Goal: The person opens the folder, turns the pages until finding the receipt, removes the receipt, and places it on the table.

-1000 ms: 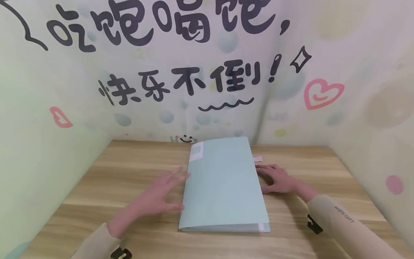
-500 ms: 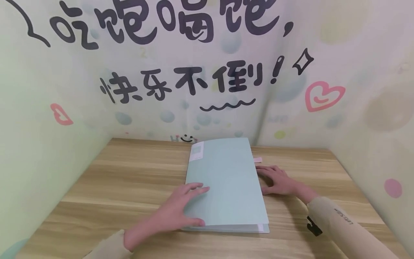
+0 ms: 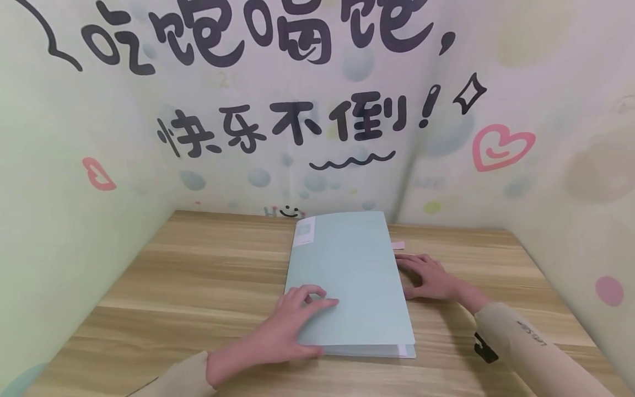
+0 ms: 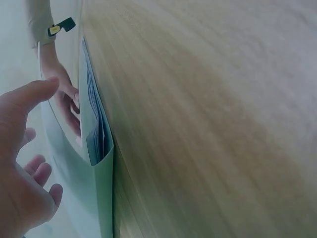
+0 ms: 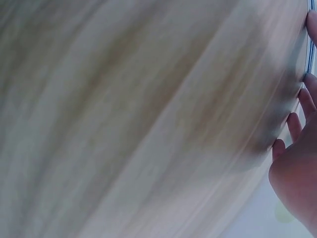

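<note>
A light blue file folder lies closed on the wooden table, with a white label at its upper left. In the left wrist view, sheets show between its covers, beside the folded spine. My left hand is over the cover's lower left part, fingers spread and slightly bent, gripping nothing; in the left wrist view it appears just off the cover. At the folder's right edge rests my right hand, its fingertips at the edge and fingers loosely bent. The right wrist view shows those fingertips beside the page edges.
A small pink tab sticks out past the folder's right edge. The wooden table ends at a printed back wall, with side walls left and right. Each forearm has a beige sleeve; a black band shows by the right one.
My left hand has moved right, from beside the folder's left edge to over its lower cover. The right hand stays at the right edge, and the folder has not visibly moved.
</note>
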A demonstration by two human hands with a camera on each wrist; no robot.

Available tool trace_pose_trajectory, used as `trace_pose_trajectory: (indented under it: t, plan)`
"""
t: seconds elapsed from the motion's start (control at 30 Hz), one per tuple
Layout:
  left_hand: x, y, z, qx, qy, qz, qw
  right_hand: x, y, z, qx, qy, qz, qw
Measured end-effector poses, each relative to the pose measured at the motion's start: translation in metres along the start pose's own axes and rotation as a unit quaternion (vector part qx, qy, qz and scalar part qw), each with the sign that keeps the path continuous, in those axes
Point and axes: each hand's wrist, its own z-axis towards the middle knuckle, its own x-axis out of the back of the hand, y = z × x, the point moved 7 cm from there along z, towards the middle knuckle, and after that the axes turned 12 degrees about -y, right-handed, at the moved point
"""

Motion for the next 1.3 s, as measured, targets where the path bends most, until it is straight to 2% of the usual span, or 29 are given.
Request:
trace_pose_trajectory:
  t: [0.4,0.6,0.8,0.97,1.13,1.3]
  plan:
    - [0.006,0.004,0.000,-0.018,0.004,0.004,0.9998,0.001,0.002,0.002,-0.001,-0.002,-0.004,1.000]
    - [0.008,0.003,-0.003,-0.017,-0.002,-0.030,0.9994,0.000,0.005,0.002,-0.013,-0.005,0.010,1.000]
    - [0.014,0.003,-0.010,-0.030,0.021,-0.054,0.9978,0.001,0.003,0.005,-0.016,-0.011,0.016,1.000]
    - [0.019,0.002,-0.017,-0.038,0.042,-0.065,0.9963,0.004,-0.004,0.007,-0.001,-0.026,0.007,1.000]
    - [0.023,0.001,-0.025,-0.042,0.052,-0.104,0.9923,0.004,-0.013,0.008,0.028,-0.039,0.007,0.999]
    - [0.027,0.000,-0.030,-0.049,0.067,-0.136,0.9873,0.002,-0.014,0.009,0.022,-0.060,0.005,0.998]
